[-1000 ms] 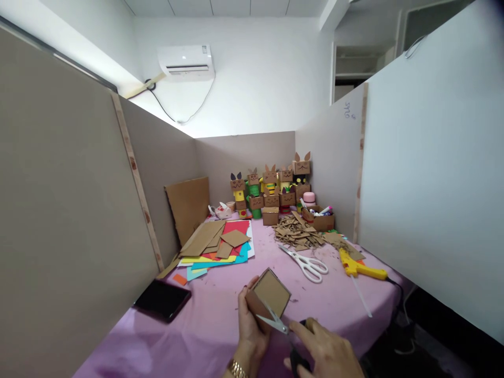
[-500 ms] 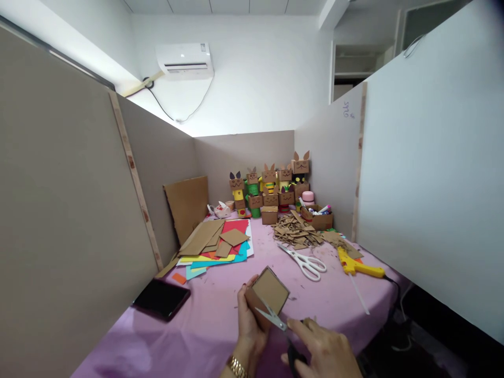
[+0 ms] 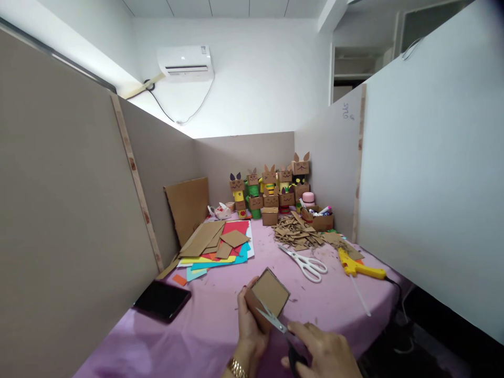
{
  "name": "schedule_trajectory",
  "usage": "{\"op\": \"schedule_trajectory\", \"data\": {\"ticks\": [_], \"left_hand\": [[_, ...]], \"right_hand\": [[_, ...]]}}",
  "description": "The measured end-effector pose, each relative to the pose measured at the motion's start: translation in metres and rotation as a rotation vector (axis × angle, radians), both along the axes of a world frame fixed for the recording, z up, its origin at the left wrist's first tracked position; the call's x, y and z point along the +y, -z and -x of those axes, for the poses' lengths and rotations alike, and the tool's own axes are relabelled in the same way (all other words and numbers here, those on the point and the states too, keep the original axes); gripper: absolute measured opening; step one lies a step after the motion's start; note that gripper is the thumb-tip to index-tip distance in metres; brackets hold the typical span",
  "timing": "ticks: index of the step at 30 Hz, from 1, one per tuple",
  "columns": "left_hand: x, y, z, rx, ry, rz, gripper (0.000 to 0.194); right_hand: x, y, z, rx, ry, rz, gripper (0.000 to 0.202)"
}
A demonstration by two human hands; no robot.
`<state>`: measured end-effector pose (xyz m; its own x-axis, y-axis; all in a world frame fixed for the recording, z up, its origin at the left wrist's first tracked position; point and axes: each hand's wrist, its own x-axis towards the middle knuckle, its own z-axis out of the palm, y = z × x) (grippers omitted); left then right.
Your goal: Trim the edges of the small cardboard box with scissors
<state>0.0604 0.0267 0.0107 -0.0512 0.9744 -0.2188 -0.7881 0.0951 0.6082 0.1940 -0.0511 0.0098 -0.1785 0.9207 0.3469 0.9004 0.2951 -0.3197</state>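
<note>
Left hand and right hand are both occupied above the near part of the table, which is covered in purple cloth. Curled around the left side and underside of a small cardboard box, the fingers on the left grip it at a tilt, one flat, dark-edged face turned up. On that wrist sits a gold watch. The other hand is closed on a pair of black-handled scissors, with its blades parted narrowly and their tips at the near side of the box; whether they touch the cardboard I cannot tell.

Beyond the hands, white scissors lie flat, and to their right is a yellow glue gun with a thin pale strip below it. A dark tablet lies at the left edge. Farther back on the left, cardboard pieces rest on coloured paper, and a large cardboard sheet leans by the partition. Across from them is a heap of cardboard scraps, just beside a box of markers. At the back stand cardboard figures with pointed ears and drawn faces, a plain brown box in front of them and a pink jar to their right.
</note>
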Motion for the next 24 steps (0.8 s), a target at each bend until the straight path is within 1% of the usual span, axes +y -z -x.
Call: {"op": "schedule_trajectory", "data": {"ticks": [5,9,15,19,24], "left_hand": [[-0.003,-0.002,-0.002,0.019,0.004,-0.018,0.037],[-0.005,-0.005,-0.003,0.023,0.011,-0.026,0.036],[-0.005,-0.004,-0.003,0.004,-0.001,-0.025,0.034],[-0.003,-0.002,-0.002,-0.005,0.011,-0.017,0.038],[-0.003,0.000,-0.002,-0.004,-0.006,-0.016,0.039]], "right_hand": [[-0.003,-0.014,0.004,-0.077,-0.003,0.062,0.029],[-0.004,-0.021,0.008,-0.076,0.038,0.051,0.032],[0.000,-0.018,0.005,-0.090,-0.017,0.035,0.030],[0.001,-0.015,0.003,-0.081,-0.028,0.041,0.028],[0.001,-0.013,0.004,-0.039,-0.034,0.056,0.029]]}}
